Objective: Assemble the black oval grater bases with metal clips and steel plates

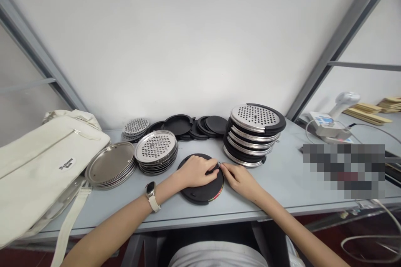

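Observation:
A black round disc point(196, 197) lies flat on the table in front of me, with a strip of red, yellow and green along its right edge. My left hand point(199, 172) lies over the disc and grips it, thumb and forefinger closing toward a small wire loop point(219, 164) at the upper right rim. At that same loop the fingertips of my right hand point(239, 180) are pinched together from the right. Fingers partly hide the loop. A watch point(151, 188) is on my left wrist.
Behind my right hand stands a tall stack of perforated metal discs with black rims point(255, 117). Grater plates point(156, 147) and plain metal plates point(110, 164) are stacked at left, beside a cream bag point(46, 158). Black round trays point(178, 125) line the wall. A scanner point(346, 99) stands right.

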Demonstrator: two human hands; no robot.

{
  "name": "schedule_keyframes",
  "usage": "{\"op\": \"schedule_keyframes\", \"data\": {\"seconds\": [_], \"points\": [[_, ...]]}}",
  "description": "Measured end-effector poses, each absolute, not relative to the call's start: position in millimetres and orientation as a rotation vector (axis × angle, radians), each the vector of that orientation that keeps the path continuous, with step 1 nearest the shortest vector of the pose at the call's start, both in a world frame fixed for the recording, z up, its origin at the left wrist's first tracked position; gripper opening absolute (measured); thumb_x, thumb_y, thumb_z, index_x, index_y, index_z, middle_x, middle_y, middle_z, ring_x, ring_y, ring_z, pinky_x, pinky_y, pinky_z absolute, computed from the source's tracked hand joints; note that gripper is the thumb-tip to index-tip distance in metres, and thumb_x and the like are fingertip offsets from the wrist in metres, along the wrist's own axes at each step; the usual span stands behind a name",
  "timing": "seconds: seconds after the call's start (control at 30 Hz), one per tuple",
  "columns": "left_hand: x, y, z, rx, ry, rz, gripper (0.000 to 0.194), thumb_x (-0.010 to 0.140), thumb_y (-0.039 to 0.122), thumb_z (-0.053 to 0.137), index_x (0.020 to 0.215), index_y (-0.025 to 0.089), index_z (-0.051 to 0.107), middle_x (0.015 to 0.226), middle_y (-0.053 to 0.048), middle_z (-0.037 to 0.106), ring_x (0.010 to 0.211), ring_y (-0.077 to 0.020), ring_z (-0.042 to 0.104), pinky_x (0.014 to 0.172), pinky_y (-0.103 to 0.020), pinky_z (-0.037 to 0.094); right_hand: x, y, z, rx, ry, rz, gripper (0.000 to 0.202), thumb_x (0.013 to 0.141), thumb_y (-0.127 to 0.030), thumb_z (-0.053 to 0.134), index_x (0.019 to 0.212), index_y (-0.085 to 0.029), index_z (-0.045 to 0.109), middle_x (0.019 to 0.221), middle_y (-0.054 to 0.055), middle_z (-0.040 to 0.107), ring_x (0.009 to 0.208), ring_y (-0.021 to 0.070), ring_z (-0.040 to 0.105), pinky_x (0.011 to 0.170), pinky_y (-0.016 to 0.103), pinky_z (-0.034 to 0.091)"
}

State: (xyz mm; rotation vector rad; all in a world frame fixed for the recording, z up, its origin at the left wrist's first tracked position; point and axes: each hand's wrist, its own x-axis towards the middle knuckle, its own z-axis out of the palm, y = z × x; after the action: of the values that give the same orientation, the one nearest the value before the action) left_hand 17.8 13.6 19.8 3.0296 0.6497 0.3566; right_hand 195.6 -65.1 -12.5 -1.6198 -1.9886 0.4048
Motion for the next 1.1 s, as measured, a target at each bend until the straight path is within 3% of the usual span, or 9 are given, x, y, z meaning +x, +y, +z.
{"op": "schedule_keyframes", "data": {"seconds": [0.17,0.43,1.1], "points": [[17.3,12.2,20.6,3.019,0.711,0.350,0.017,0.088,0.037,0.047,0.083,0.021,0.049,0.067,0.001,0.062,0.062,-0.0171,0.062,0.055,-0.026,0.035,194.3,-65.3,-16.5,-1.657,-2.034,0.317,0.036,0.099,-0.032,0.026,0.077,-0.020,0.051,0.065,0.003,0.059,0.058,0.0165,0.055,0.057,0.026,0.032],[16.8,10.6,23.3,2.982,0.756,0.337,0.022,0.089,0.039,0.046,0.102,0.021,0.044,0.072,0.000,0.066,0.067,-0.0219,0.065,0.058,-0.027,0.039,194.7,-66.7,-18.5,-1.657,-2.059,0.296,0.035,0.098,-0.031,0.029,0.073,-0.020,0.051,0.063,0.002,0.058,0.055,0.0153,0.052,0.056,0.026,0.029],[16.0,11.4,23.1,3.013,0.711,0.325,0.025,0.090,0.040,0.043,0.106,0.020,0.047,0.074,-0.003,0.067,0.069,-0.0232,0.066,0.060,-0.028,0.043,196.4,-65.4,-19.3,-1.639,-2.059,0.273,0.034,0.099,-0.032,0.027,0.076,-0.020,0.050,0.063,0.002,0.058,0.055,0.0160,0.054,0.055,0.026,0.030]]}}
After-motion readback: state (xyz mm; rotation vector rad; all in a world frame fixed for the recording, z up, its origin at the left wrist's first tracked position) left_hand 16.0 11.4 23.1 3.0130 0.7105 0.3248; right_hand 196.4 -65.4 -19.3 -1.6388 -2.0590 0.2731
